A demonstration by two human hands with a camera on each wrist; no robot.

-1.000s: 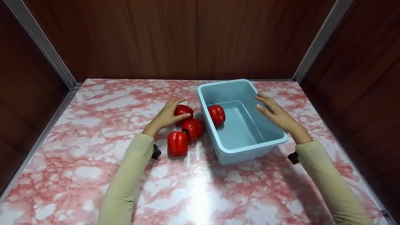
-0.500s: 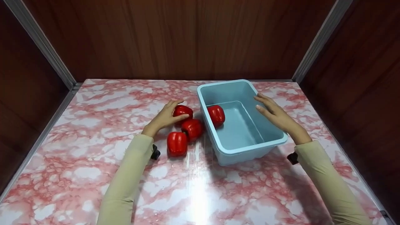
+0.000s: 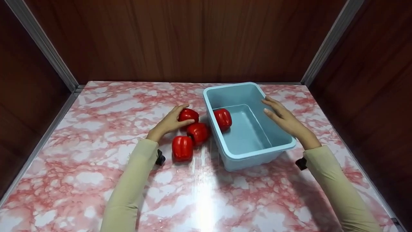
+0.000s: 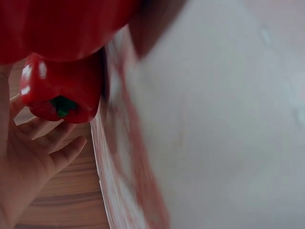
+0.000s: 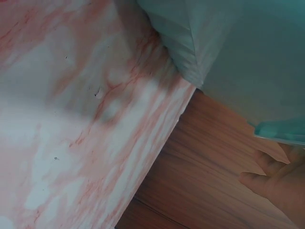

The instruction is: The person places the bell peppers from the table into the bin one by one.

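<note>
My left hand (image 3: 169, 122) is at a red bell pepper (image 3: 189, 115), thumb on its near side and fingers on its far side. In the left wrist view the spread fingers (image 4: 52, 138) lie behind and below the green-stemmed pepper (image 4: 62, 90), the little finger apart from it. Two more red peppers, a middle one (image 3: 198, 133) and a nearer one (image 3: 182, 149), lie close by on the table. Another pepper (image 3: 222, 119) is inside the light blue bin (image 3: 251, 153). My right hand (image 3: 285, 119) is at the bin's right rim, fingers extended; I cannot tell whether it touches.
The marbled red-and-white table (image 3: 87, 177) carries the bin right of centre. Dark wooden panels (image 3: 180, 42) stand behind and on both sides, with grey metal posts (image 3: 42, 42) at the corners. A large red pepper (image 4: 57, 28) fills the upper left of the left wrist view.
The left thumb and fingers have shifted very slightly towards me and closer about the far pepper. The peppers, the bin and the right hand stay practically in place.
</note>
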